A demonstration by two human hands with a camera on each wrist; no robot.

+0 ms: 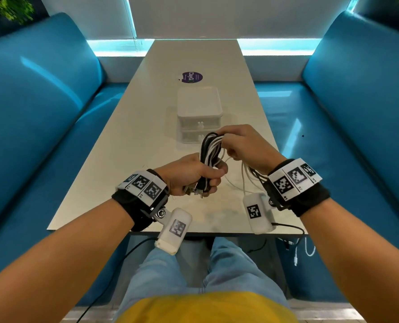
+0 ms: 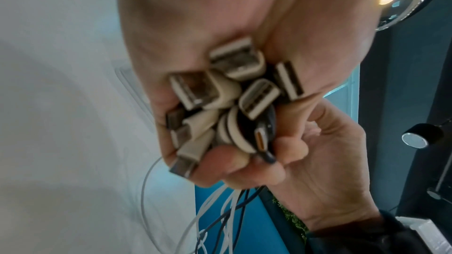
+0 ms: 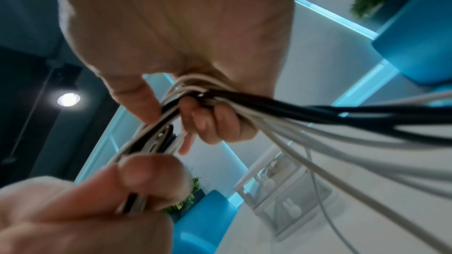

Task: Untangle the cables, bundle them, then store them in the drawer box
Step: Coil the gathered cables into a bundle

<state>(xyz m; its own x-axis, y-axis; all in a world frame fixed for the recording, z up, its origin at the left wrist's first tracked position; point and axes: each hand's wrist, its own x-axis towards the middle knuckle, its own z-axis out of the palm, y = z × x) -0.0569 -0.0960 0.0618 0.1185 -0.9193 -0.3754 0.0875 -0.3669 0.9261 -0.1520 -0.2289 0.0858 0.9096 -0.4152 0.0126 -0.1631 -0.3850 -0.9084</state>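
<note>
Booth setting: long pale table point(image 1: 189, 57) runs away from the viewer, flanked on both sides by glossy blue upholstered benches, left bench point(image 1: 37, 94) and right bench point(image 1: 361, 89). Far wall point(image 1: 217, 15) is pale, with a cyan-lit strip point(image 1: 275, 46) along its base behind the table; green foliage point(image 1: 10, 8) sits at upper left above the left bench. Right wrist view shows a dark ceiling area with one round lit lamp point(image 3: 68, 99).

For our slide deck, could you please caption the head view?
Left hand grips the cable ends while right hand folds the black and white cables before the closed drawer box.
</note>
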